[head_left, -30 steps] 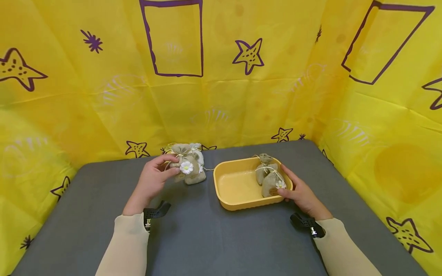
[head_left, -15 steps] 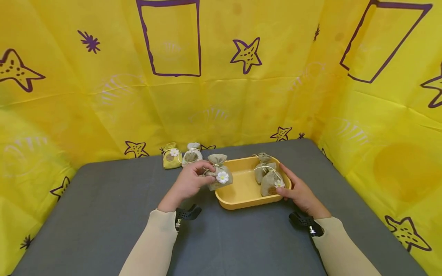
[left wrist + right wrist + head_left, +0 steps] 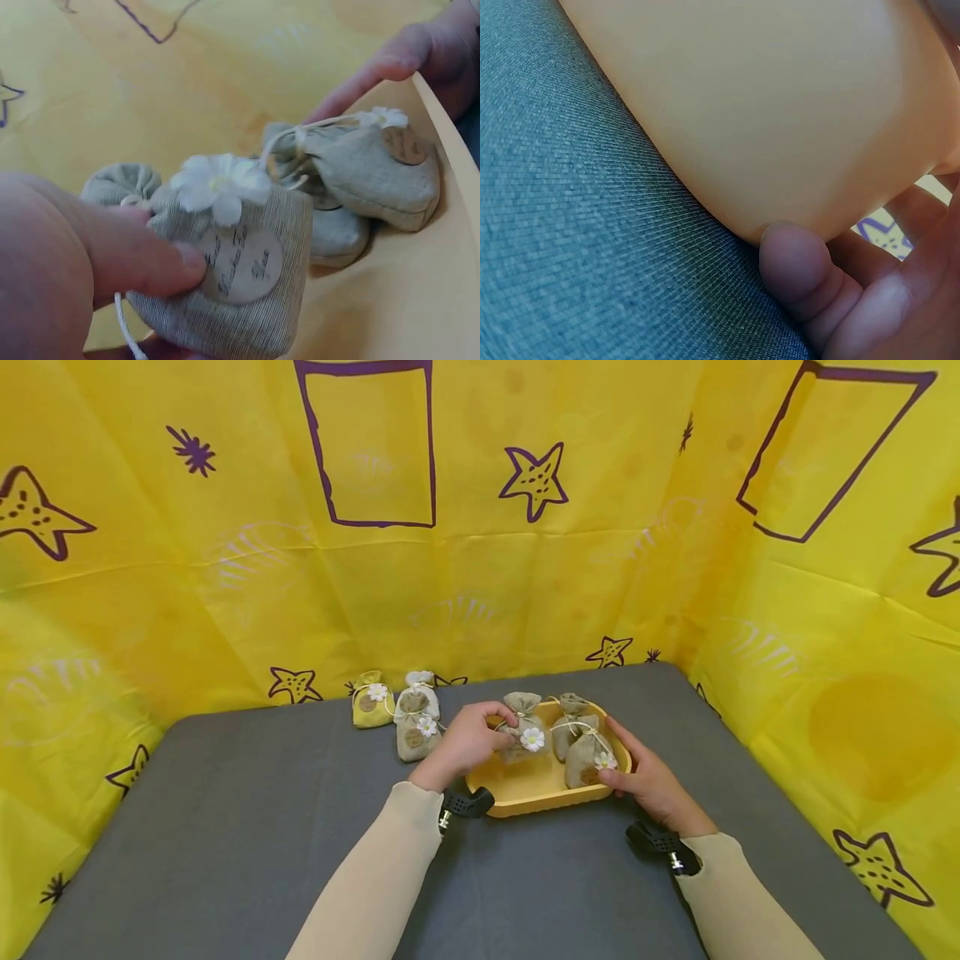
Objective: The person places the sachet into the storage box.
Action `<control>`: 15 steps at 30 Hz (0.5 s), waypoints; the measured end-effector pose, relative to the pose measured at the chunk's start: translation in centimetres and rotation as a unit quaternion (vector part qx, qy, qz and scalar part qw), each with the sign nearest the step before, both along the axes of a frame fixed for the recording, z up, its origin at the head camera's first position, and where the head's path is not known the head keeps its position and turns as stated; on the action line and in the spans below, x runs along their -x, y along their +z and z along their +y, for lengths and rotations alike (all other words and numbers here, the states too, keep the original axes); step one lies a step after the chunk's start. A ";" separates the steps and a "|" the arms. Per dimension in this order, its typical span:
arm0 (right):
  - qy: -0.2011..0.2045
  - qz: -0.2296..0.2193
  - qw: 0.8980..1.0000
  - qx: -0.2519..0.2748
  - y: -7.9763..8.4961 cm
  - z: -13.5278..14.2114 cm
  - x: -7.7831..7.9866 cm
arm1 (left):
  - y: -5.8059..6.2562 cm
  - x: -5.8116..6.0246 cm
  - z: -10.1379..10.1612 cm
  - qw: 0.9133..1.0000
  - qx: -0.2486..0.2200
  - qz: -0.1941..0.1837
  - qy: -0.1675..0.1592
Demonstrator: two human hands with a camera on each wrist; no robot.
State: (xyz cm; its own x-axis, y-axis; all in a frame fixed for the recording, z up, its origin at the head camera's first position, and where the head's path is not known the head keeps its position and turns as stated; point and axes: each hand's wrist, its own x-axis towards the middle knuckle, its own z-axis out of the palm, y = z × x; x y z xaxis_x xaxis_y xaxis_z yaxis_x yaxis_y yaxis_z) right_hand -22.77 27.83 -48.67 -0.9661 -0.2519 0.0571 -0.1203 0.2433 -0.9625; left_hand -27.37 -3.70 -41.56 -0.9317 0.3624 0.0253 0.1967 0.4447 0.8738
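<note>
**Beige drawstring cloth pouch with a white flower pinched in your left hand, over the yellow oblong plastic-looking tray**

Your left hand is narrow: thumb and fingers pinch the pouch from the side. In the left wrist view your thumb lies at its round label; dark script, too blurred to read. Pouch is roughly upright over the tray's middle; can't tell whether its base touches the tray floor.

Your right hand grips the tray's right end, thumb at the near side.

Inside the tray, just right of the held pouch, two more beige cloth pouches with pale cords: near pouch, with white flower and brown round label, partly covers the far pouch.

Left of the tray, on the grey fabric-covered table: a beige brown-labelled cloth pouch in front of a white cloth pouch, partly hiding it. Yellow cloth pouch just to their left.

Behind: yellow fabric backdrop with purple starfish drawings. You've got cream long sleeves and a black mount at your left wrist.
</note>
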 end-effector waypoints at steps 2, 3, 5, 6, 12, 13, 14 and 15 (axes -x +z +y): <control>0.000 0.000 1.000 -0.002 0.0 0.0 0.0 | -0.1 0.2 0.8 1.000 0.008 -0.001 0.008; -0.001 -0.001 1.000 -0.002 0.0 0.0 0.0 | -0.2 0.4 1.1 1.000 0.012 -0.002 0.013; -0.003 -0.001 1.000 -0.003 -0.1 0.0 0.0 | -0.4 0.6 1.8 0.999 0.024 -0.003 0.025; -0.003 0.000 1.000 -0.005 -0.1 0.0 0.0 | -0.6 0.7 2.1 0.999 0.030 -0.003 0.030; -0.005 0.000 1.000 -0.003 0.0 0.0 0.0 | -1.4 1.1 3.3 0.996 0.075 0.006 0.053; -0.004 -0.001 1.000 -0.002 0.0 0.0 0.0 | -1.4 1.0 3.4 0.995 0.086 0.008 0.054; -0.004 -0.002 1.000 -0.002 0.0 0.0 0.0 | -1.4 1.0 3.5 0.993 0.100 0.010 0.054; -0.003 -0.002 1.000 -0.001 0.0 0.0 0.0 | -1.4 1.0 3.5 0.992 0.111 0.009 0.053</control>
State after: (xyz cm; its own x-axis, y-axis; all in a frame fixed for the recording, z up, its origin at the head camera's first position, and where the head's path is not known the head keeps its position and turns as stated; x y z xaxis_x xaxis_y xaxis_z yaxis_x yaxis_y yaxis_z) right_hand -22.81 27.87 -48.66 -0.9678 -0.2462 0.0518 -0.1141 0.2460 -0.9625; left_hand -28.37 -0.18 -42.92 -0.9649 0.2611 -0.0272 0.1532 0.6443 0.7492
